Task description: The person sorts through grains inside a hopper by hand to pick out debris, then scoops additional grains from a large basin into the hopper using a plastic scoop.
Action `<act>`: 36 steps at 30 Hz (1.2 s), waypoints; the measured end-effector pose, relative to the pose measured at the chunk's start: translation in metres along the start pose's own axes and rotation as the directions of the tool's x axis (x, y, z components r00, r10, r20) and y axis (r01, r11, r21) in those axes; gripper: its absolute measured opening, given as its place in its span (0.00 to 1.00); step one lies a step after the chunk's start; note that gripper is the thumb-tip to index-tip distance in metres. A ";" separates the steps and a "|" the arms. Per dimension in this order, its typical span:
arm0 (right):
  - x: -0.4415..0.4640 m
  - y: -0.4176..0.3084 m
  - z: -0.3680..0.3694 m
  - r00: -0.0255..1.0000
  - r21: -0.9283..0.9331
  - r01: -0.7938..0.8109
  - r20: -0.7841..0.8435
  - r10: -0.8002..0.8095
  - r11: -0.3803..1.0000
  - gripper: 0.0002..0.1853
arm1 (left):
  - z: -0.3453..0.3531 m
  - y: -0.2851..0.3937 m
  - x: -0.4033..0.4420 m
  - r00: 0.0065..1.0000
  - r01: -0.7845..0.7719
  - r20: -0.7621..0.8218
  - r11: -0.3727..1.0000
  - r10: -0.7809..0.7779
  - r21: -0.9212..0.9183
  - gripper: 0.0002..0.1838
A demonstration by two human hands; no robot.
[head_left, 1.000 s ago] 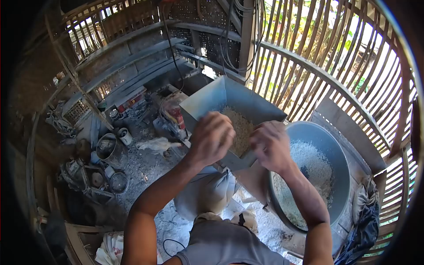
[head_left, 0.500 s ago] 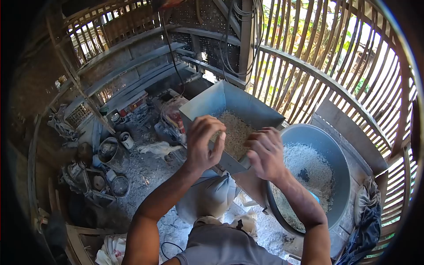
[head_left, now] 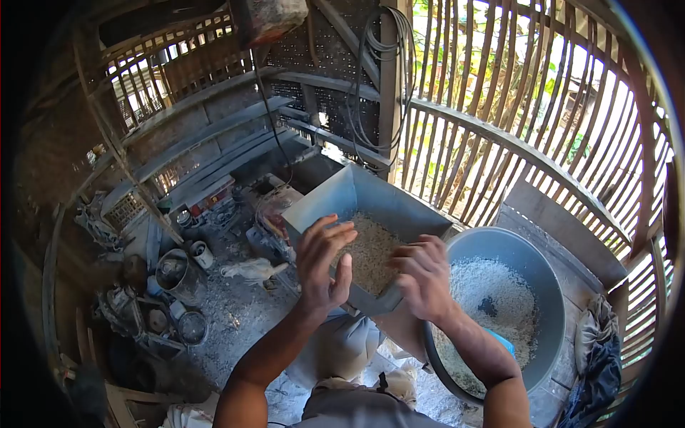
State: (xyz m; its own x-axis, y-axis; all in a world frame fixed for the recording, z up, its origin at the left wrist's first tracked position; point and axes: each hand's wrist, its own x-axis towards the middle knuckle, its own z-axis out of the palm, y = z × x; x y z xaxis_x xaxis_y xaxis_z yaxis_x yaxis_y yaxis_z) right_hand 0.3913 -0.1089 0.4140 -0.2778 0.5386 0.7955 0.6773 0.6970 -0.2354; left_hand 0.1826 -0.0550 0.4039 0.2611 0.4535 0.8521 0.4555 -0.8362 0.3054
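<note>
A metal hopper (head_left: 407, 207) with coarse pale grain (head_left: 371, 246) in it stands in front of me. My left hand (head_left: 325, 265) is raised over its near left side, fingers apart, nothing in it. Over the near right corner is my right hand (head_left: 422, 277), slightly blurred, its fingers spread and empty. To the right sits a large round basin (head_left: 553, 299) holding whitish grain (head_left: 492, 292). A blue object (head_left: 501, 342) lies in the basin, partly hidden by my right forearm. Below the hopper hangs a pale cloth sack (head_left: 339, 347).
A white bird (head_left: 251, 270) is on the dusty floor at the left, near a bucket (head_left: 180, 278) and other containers. Slatted walls (head_left: 499, 107) surround the space. A coiled cable (head_left: 385, 50) hangs on a post. A dark bag (head_left: 599, 364) lies at the right.
The view has tilted upward, so the hopper and basin sit lower. My hands have gone from loosely curled to more opened fingers. More of the blue object shows in the basin.
</note>
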 end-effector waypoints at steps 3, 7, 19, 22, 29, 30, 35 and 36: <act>-0.012 0.010 0.007 0.965 -0.085 0.004 0.263 0.018 0.996 0.15 | 0.005 0.004 -0.005 0.999 0.024 0.023 0.999 -0.023 -0.030 0.17; 0.001 -0.004 -0.006 1.000 -0.094 0.016 0.003 -0.016 0.995 0.14 | 0.001 -0.004 0.004 0.999 -0.005 0.040 0.999 0.006 -0.036 0.19; -0.009 0.018 0.003 0.961 -0.065 -0.042 0.271 0.059 0.997 0.12 | 0.008 -0.014 -0.004 0.970 0.036 0.239 0.999 -0.037 0.008 0.15; 0.002 0.005 -0.006 0.996 -0.035 -0.036 0.080 0.039 0.999 0.11 | -0.014 0.011 0.020 0.999 -0.006 -0.036 0.994 0.002 -0.109 0.10; -0.004 0.009 -0.002 0.991 -0.017 -0.075 0.112 0.077 0.997 0.15 | -0.015 0.017 0.028 0.998 0.016 0.056 0.997 -0.012 -0.073 0.09; 0.001 0.009 -0.004 0.994 -0.038 -0.060 0.093 0.064 0.997 0.15 | -0.021 0.017 0.030 1.000 -0.009 -0.023 0.994 0.006 -0.105 0.09; -0.007 0.011 0.003 0.983 -0.007 -0.071 0.167 0.071 0.997 0.17 | -0.004 0.000 0.021 0.974 0.045 0.222 0.998 -0.036 -0.036 0.12; -0.002 0.008 0.000 0.997 0.042 -0.062 0.056 0.060 0.997 0.16 | -0.016 0.010 0.030 0.990 0.002 0.138 1.000 0.002 -0.029 0.12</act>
State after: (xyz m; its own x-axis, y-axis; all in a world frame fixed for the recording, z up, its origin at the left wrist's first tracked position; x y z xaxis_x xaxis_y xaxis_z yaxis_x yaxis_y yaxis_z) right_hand 0.3973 -0.1049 0.4105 -0.2741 0.6051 0.7475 0.6643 0.6811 -0.3078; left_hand 0.1809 -0.0550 0.4390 0.3766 0.4902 0.7860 0.4316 -0.8436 0.3194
